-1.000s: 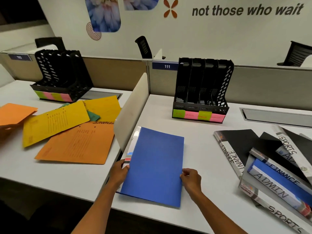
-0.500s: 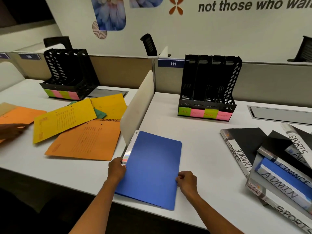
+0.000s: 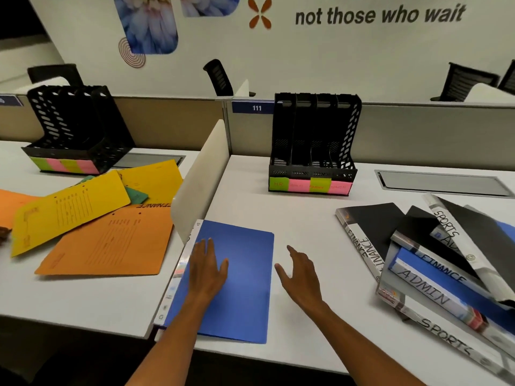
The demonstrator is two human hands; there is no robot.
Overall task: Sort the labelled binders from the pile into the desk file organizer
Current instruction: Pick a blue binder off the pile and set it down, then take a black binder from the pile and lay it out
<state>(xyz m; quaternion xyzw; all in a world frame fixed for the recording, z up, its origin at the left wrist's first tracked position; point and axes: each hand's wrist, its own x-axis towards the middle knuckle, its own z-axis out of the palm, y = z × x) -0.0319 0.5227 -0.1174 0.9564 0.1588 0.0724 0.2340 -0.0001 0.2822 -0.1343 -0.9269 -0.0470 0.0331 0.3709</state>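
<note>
A blue binder lies flat on the white desk near its front edge. My left hand rests palm down on its cover, fingers spread. Just right of the binder my right hand hovers open over the desk and holds nothing. A black desk file organizer with green and pink labels on its front stands at the back. A pile of labelled binders marked FINANCE, ADMIN and SPORTS lies at the right.
A low cream divider splits this desk from the left one, where yellow and orange folders lie beside a second black organizer. A grey cable hatch sits at the back right. Office chairs stand behind the partition.
Both hands let go of the blue binder's edges. The left hand moved onto its cover and lies flat; the right hand lifted off to the right and opened.
</note>
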